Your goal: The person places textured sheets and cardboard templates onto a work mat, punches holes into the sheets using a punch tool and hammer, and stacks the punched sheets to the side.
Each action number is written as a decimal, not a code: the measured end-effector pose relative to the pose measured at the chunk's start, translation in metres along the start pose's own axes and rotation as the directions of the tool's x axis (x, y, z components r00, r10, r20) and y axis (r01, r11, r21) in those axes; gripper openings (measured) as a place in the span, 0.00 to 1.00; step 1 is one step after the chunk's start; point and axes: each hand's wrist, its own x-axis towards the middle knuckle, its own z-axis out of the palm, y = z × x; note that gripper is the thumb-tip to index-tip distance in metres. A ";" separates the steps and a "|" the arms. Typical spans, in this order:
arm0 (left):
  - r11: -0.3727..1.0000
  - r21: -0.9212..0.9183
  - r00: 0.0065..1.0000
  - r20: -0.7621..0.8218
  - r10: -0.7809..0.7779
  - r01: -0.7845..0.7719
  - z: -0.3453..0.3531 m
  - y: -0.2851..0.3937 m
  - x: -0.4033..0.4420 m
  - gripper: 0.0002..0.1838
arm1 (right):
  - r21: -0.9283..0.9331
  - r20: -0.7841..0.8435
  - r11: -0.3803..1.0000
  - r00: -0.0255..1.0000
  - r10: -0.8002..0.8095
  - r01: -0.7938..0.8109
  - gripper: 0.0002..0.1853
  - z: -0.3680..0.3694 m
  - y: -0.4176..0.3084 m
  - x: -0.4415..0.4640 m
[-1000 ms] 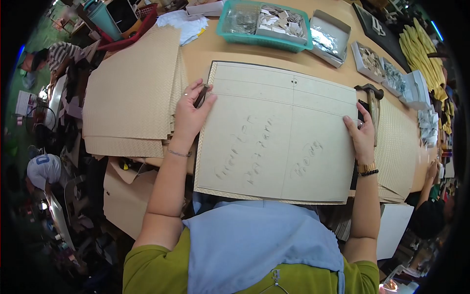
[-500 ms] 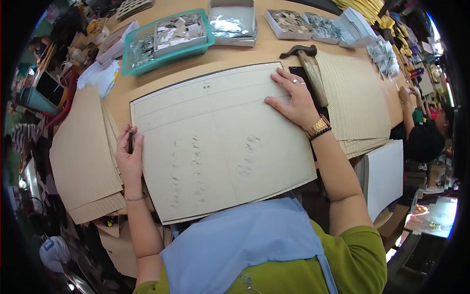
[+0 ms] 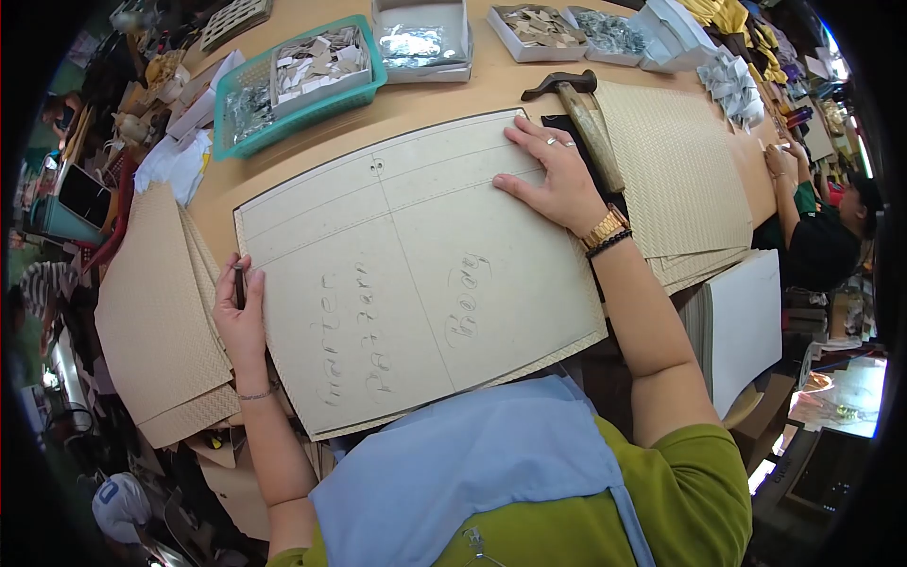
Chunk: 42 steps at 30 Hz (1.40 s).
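Observation:
A cream cardboard pattern (image 3: pixel 416 274), with pencil lines, handwriting and two small holes near its far edge, lies over a woven-textured sheet (image 3: pixel 567 352) of nearly the same size. At the pattern's left edge, my left hand (image 3: pixel 242 321) is closed around a short dark punch-like rod (image 3: pixel 239 286), held upright between thumb and fingers. My right hand (image 3: pixel 557 181) rests on the far right corner, fingers apart and flat on the surface. Just beyond it lies a hammer (image 3: pixel 590 132) with a dark head and worn wooden handle, partly over a black strip.
Stacks of woven sheets lie at left (image 3: pixel 156 321) and right (image 3: pixel 671 170). Along the back are a green basket (image 3: pixel 222 132) and white boxes (image 3: pixel 515 45) of small pieces. White boards (image 3: pixel 746 331) stand at right. A co-worker (image 3: pixel 822 236) sits at far right.
The view has shifted a little, so the table items appear slightly further left. Both hands keep their places on the pattern, and the rod stays in my left hand.

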 end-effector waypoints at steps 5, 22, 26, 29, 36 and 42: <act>0.999 0.043 1.000 0.007 0.003 -0.003 -0.003 -0.001 0.000 0.19 | -0.036 -0.007 0.999 0.999 -0.035 0.034 0.32 -0.003 0.000 0.000; 0.852 0.476 0.862 0.503 -0.059 -0.219 -0.009 0.058 0.103 0.34 | -0.041 0.000 0.996 0.996 -0.084 0.084 0.29 -0.003 -0.005 0.006; 0.845 0.480 0.846 0.529 -0.064 -0.237 -0.009 0.056 0.108 0.34 | -0.045 -0.018 0.994 0.994 -0.103 0.102 0.29 -0.001 -0.002 0.006; 0.833 0.487 0.847 0.530 -0.041 -0.264 -0.009 0.066 0.103 0.33 | -0.046 -0.022 0.994 0.995 -0.098 0.097 0.29 -0.001 -0.002 0.005; 0.775 0.502 0.840 0.538 0.066 -0.383 -0.009 0.063 0.101 0.32 | -0.080 -0.024 0.993 0.996 -0.091 0.089 0.29 0.000 0.001 0.004; 0.866 0.418 0.896 0.437 0.074 -0.275 0.018 0.085 0.106 0.30 | -0.110 -0.008 0.989 0.995 -0.098 0.097 0.29 -0.003 -0.002 0.005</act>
